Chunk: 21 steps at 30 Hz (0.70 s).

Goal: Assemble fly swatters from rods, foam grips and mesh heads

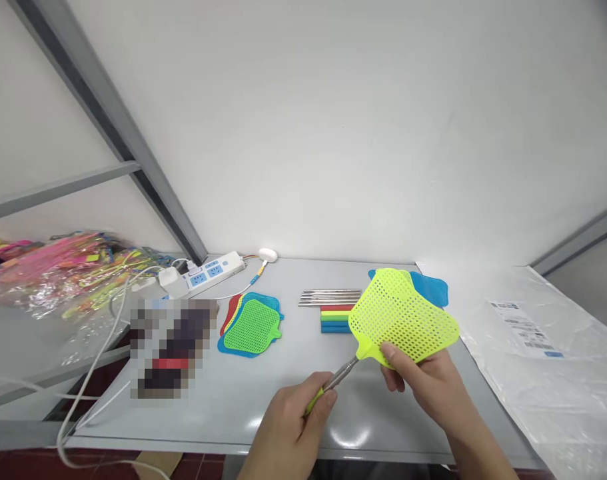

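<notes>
A yellow-green fly swatter (400, 313) with a perforated head is held tilted above the grey table. Around its green handle grip, below the short metal rod (340, 375), my left hand (296, 417) is closed. My right hand (428, 383) pinches the lower edge of the head, thumb on top and fingers behind. Beyond it lie several thin metal rods (328, 298) side by side. Just in front of those is a row of coloured handle grips (333, 320) in red, yellow, green and blue, partly hidden by the swatter head.
Loose swatter heads (256, 327) lie overlapping at left centre. Behind the held swatter is a blue piece (430, 288). A power strip (216, 270) with white cables, a blurred-out object (176, 350), bagged colourful items (83, 267) and white plastic packaging (543, 353) flank the work area.
</notes>
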Each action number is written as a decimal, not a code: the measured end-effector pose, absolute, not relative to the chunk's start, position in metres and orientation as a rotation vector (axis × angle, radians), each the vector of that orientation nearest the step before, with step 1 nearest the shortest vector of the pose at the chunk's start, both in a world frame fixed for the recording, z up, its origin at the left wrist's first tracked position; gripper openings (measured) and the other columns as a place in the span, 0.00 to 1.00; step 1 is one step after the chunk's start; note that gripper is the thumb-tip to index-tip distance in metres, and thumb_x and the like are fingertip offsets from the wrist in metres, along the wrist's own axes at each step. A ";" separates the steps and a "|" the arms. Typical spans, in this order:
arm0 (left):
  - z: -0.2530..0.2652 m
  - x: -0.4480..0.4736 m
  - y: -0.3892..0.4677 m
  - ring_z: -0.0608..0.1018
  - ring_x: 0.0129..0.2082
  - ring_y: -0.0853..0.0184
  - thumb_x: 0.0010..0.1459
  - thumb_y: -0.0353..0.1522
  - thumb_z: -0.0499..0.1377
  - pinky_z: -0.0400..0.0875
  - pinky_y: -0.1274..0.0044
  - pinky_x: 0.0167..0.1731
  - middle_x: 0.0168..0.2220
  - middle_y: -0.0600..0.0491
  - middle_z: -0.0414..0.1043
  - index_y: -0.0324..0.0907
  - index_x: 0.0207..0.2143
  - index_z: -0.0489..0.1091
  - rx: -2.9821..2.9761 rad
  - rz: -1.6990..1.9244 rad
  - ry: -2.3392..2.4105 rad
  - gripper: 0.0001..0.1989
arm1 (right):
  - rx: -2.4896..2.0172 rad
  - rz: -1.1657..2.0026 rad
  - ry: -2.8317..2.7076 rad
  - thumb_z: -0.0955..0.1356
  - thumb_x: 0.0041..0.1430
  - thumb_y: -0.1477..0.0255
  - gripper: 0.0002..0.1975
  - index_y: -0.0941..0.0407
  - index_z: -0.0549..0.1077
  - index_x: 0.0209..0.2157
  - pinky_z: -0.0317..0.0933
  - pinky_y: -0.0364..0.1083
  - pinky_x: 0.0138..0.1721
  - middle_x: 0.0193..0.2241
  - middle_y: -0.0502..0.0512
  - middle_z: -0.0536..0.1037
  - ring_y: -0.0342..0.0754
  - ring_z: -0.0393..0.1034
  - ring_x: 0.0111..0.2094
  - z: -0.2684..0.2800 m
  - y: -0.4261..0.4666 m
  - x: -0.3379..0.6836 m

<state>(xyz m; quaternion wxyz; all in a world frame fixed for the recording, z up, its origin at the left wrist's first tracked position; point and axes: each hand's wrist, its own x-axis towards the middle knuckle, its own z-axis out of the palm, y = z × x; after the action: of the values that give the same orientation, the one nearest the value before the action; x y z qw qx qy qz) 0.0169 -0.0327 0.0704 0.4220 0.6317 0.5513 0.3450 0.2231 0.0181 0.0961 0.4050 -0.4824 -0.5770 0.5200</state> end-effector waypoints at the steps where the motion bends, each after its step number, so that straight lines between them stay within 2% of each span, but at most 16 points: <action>1: 0.072 0.019 -0.033 0.71 0.25 0.65 0.64 0.46 0.49 0.65 0.79 0.29 0.24 0.54 0.70 0.44 0.41 0.75 1.597 0.853 1.383 0.20 | -1.243 1.323 -1.461 0.64 0.63 0.56 0.22 0.54 0.64 0.19 0.56 0.46 0.25 0.16 0.48 0.65 0.43 0.59 0.20 0.096 0.017 0.227; 9: 0.067 0.031 -0.029 0.70 0.22 0.67 0.68 0.41 0.43 0.59 0.79 0.25 0.22 0.56 0.67 0.45 0.35 0.69 1.840 0.663 1.426 0.18 | -1.378 1.263 -1.374 0.66 0.59 0.52 0.22 0.51 0.58 0.22 0.47 0.44 0.22 0.17 0.44 0.55 0.43 0.48 0.20 0.088 0.010 0.240; 15: 0.073 0.029 -0.024 0.74 0.27 0.64 0.68 0.39 0.45 0.60 0.78 0.26 0.28 0.52 0.74 0.45 0.32 0.67 1.950 0.526 1.418 0.16 | -1.465 1.348 -1.364 0.63 0.59 0.49 0.28 0.53 0.56 0.15 0.49 0.46 0.26 0.15 0.46 0.56 0.43 0.50 0.20 0.077 0.002 0.247; 17: 0.077 0.032 -0.023 0.76 0.28 0.63 0.67 0.39 0.45 0.61 0.78 0.27 0.29 0.52 0.75 0.46 0.34 0.68 1.957 0.501 1.427 0.15 | -1.455 1.346 -1.386 0.64 0.59 0.49 0.28 0.53 0.57 0.16 0.50 0.46 0.27 0.16 0.47 0.58 0.43 0.52 0.21 0.074 0.001 0.246; 21: 0.079 0.038 -0.022 0.78 0.30 0.61 0.68 0.39 0.45 0.61 0.76 0.28 0.30 0.52 0.77 0.47 0.44 0.69 2.023 0.417 1.463 0.15 | -1.416 1.296 -1.328 0.64 0.59 0.50 0.24 0.53 0.59 0.19 0.52 0.45 0.27 0.18 0.46 0.58 0.44 0.54 0.22 0.071 0.002 0.233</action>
<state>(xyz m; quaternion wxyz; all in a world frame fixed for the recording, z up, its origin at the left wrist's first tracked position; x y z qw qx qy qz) 0.0381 -0.0220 0.0786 0.3005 0.7623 0.5512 0.1572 0.2333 0.0020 0.0713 0.3931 -0.5579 -0.5231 0.5105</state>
